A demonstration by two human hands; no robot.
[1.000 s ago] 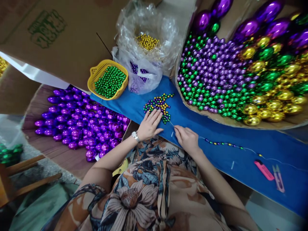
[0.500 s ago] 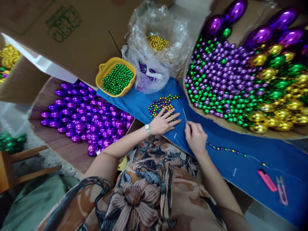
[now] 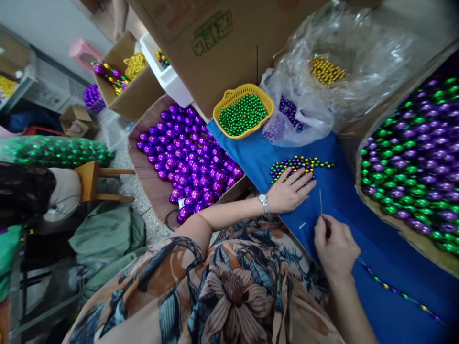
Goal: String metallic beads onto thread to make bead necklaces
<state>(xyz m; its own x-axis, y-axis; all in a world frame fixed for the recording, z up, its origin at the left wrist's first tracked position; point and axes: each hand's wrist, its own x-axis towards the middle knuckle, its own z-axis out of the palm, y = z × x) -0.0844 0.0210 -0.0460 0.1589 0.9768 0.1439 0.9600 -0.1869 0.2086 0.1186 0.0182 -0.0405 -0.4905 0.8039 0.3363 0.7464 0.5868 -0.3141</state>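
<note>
My left hand (image 3: pixel 291 192), with a watch (image 3: pixel 263 202) at its wrist, lies flat with fingers spread. Its fingertips touch the near side of a pile of small green, purple and gold beads (image 3: pixel 287 165) on the blue cloth (image 3: pixel 344 188). To the right, my right hand (image 3: pixel 336 246) pinches a thin needle (image 3: pixel 320 200) between thumb and forefinger, its tip pointing away from me. Behind that wrist, a thread strung with spaced beads (image 3: pixel 386 286) trails off to the lower right. A short white piece (image 3: pixel 302 225) rests between the hands.
A yellow basket (image 3: pixel 217 114) of green beads stands at the back, beside a clear plastic bag (image 3: pixel 319 131) holding purple and gold beads. Large purple beads (image 3: pixel 193 157) fill a carton at left. Another carton (image 3: pixel 358 167) of beads borders the cloth at right. A wooden stool (image 3: pixel 89 181) stands far left.
The view has swung left, so everything sits further right in it. The pink marker and the snips have gone out of view. Both hands keep nearly the same pose over the cloth.
</note>
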